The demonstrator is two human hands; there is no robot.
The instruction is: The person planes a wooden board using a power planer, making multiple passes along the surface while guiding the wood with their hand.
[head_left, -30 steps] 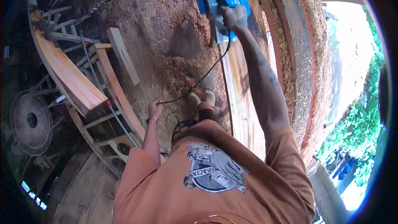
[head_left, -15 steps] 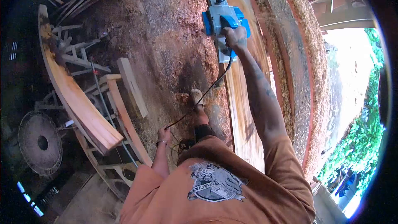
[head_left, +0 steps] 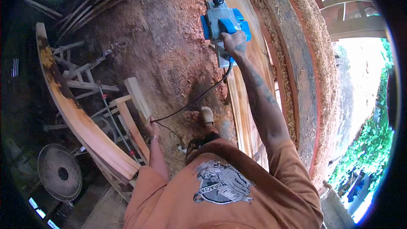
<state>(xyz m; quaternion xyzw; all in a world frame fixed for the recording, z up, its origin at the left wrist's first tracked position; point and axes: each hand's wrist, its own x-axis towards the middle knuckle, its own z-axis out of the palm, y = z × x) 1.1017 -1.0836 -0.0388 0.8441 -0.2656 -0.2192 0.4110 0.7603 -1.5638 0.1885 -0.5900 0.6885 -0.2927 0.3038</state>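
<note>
My right hand (head_left: 234,43) is wrapped round the handle of a blue and grey electric planer (head_left: 221,20). The planer rests on a long wooden plank (head_left: 242,106) running away from me. From its rear a black power cord (head_left: 195,100) sags across to my left side. There my left hand (head_left: 151,128) is closed on the cord, out beside my body and low. Its fingertips are partly hidden. A short pale timber (head_left: 137,97) lies just beyond that hand.
Rough slabs (head_left: 292,59) covered in shavings lie along the right. To the left are a long curved board (head_left: 80,114) on wooden stands and a fan (head_left: 60,173). Shavings cover the ground (head_left: 165,51). My shoe (head_left: 207,114) is near the plank.
My left hand has moved outward to the left and forward, drawing the cord with it. The planer sits slightly further left and lower in view, still in my right hand. The view has shifted.
</note>
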